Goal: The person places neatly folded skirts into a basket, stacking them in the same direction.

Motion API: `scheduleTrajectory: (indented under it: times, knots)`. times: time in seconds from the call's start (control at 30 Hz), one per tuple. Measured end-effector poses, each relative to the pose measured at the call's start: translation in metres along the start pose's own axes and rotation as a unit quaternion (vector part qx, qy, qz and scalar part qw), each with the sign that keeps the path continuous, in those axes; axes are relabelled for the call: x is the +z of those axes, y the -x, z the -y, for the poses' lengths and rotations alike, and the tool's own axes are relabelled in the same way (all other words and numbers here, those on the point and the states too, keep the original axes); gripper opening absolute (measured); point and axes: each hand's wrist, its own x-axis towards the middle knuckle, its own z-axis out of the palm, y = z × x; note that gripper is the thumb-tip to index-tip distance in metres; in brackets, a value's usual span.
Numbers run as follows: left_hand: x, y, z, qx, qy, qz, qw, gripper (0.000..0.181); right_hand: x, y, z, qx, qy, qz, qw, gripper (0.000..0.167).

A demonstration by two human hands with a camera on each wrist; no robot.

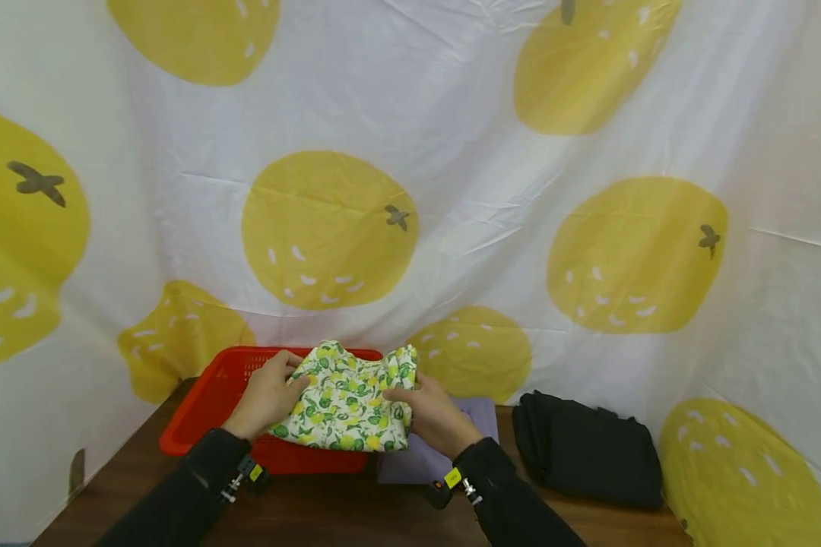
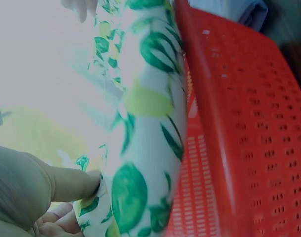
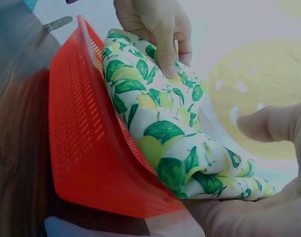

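Observation:
A folded white cloth (image 1: 347, 403) printed with lemons and green leaves is held up in front of the red basket (image 1: 208, 399). At its left edge my left hand (image 1: 265, 395) pinches it, thumb on the near face and fingers behind. My right hand (image 1: 441, 416) supports the right end. In the right wrist view, the right thumb (image 3: 269, 124) is straight and apart from the cloth, while the palm and fingers lie beneath it. The cloth hides most of the right fingers and part of the basket's rim.
A folded lilac cloth (image 1: 407, 467) lies right of the basket, partly behind my right hand. Further right rests a folded black cloth (image 1: 588, 452). All stand on a dark wooden table (image 1: 356, 509), backed by a white curtain (image 1: 465, 251) with yellow fruit prints.

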Motion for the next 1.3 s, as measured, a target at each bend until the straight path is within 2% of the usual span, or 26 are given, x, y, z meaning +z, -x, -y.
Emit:
scheduleTrajectory:
  times: [0.13,0.37,0.5,0.67,0.8,0.9,1.03,1.3]
  knots:
    - [-0.009,-0.007,0.007,-0.026,-0.006,-0.005,0.9996,0.042,0.014,-0.017,-0.001,0.006,-0.014,-0.008,0.9999,0.086]
    - [-0.017,-0.015,0.023,-0.050,-0.018,-0.019,0.9984,0.041,0.033,-0.039,-0.007,0.014,-0.032,0.004,0.9994,0.085]
    - [-0.022,-0.018,0.032,-0.055,-0.021,-0.019,0.9981,0.039,0.045,-0.047,-0.007,0.032,-0.028,0.002,0.9991,0.095]
    - [-0.026,-0.015,0.037,-0.077,-0.035,-0.006,0.9964,0.036,0.055,-0.050,-0.010,0.041,-0.002,0.007,0.9991,0.096]
    - [-0.022,-0.013,0.048,-0.055,-0.065,-0.019,0.9962,0.035,0.055,-0.044,-0.013,0.025,0.039,-0.001,0.9990,0.090]
    - [-0.020,-0.009,0.048,-0.030,-0.074,-0.023,0.9965,0.036,0.052,-0.037,-0.012,-0.001,0.073,-0.017,0.9972,0.081]
    - [-0.015,-0.002,0.034,-0.012,-0.069,-0.007,0.9975,0.034,0.043,-0.028,-0.010,-0.036,0.097,-0.037,0.9939,0.065]
    - [0.012,0.011,0.018,0.013,-0.064,-0.003,0.9979,0.022,0.022,-0.014,-0.017,-0.070,0.109,-0.062,0.9896,0.053]
